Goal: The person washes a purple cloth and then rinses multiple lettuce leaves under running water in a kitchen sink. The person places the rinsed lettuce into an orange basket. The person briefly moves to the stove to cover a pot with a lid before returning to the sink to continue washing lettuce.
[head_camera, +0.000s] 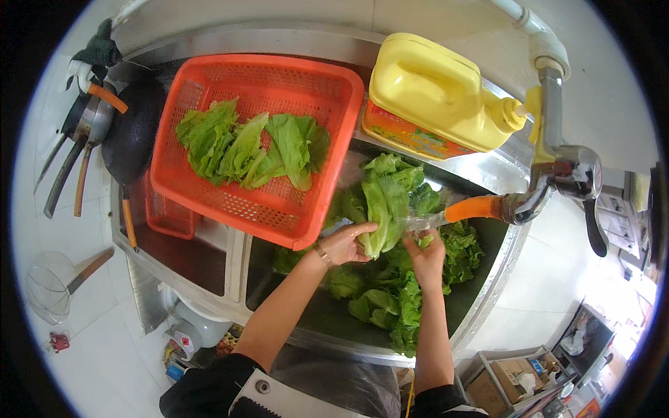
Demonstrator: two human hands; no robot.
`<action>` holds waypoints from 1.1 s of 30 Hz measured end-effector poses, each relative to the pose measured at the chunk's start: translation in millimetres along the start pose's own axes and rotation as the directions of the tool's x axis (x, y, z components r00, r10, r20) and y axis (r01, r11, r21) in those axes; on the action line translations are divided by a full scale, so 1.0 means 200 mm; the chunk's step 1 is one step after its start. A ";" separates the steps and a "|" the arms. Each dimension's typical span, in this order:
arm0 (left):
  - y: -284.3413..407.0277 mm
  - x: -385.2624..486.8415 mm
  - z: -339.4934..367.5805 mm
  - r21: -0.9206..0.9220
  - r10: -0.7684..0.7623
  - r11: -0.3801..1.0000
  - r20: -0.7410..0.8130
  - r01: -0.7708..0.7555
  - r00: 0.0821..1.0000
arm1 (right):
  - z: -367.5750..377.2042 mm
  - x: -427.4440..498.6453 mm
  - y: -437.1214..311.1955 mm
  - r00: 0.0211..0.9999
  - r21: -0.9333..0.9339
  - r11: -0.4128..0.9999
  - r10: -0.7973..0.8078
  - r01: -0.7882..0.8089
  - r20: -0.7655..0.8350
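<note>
My left hand (342, 244) grips a green lettuce leaf (384, 209) by its pale base, holding it upright over the sink basin (470, 308). My right hand (427, 261) is just right of that leaf, its fingertips at the water stream (422, 222). A bit of green shows between its thumb and fingers; whether they hold it is unclear. Water runs from an orange hose end (472, 209) on the metal faucet (564, 172) and splashes the leaf. More loose lettuce (376, 305) lies in the basin beneath both hands.
A red plastic basket (256, 224) with several lettuce leaves (245, 149) rests across the sink's left side. Behind the basin lies a yellow plastic jug (428, 89). A dark wok (135, 130) and hanging long-handled pans (86, 125) are at left. Below right stands a shelf with cardboard boxes (515, 376).
</note>
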State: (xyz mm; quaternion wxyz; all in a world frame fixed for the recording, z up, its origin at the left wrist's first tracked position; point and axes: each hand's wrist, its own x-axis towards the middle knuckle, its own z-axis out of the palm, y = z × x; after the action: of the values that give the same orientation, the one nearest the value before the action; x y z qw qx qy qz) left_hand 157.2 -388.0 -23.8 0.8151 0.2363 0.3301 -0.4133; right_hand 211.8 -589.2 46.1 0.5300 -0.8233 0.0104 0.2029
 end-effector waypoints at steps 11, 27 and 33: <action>0.15 -0.13 0.15 0.231 -0.158 0.962 0.039 0.145 0.987 | -0.01 0.11 -0.10 0.872 -0.324 0.823 -0.369 0.467 0.320; 0.14 -0.11 0.10 0.630 0.416 0.682 0.086 -0.373 0.905 | -0.07 0.15 0.08 0.919 0.114 0.951 0.239 -0.287 0.315; 0.17 -0.14 0.07 0.639 0.214 0.745 0.047 -0.194 0.976 | -0.17 0.23 0.06 0.836 -0.392 0.920 0.217 -0.002 0.504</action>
State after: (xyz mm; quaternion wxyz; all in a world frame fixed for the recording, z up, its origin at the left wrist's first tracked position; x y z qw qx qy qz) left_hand 178.7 -364.2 10.7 0.7210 0.5402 0.1540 -0.4057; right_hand 262.1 -614.2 31.7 0.3310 -0.8168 -0.1297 0.4544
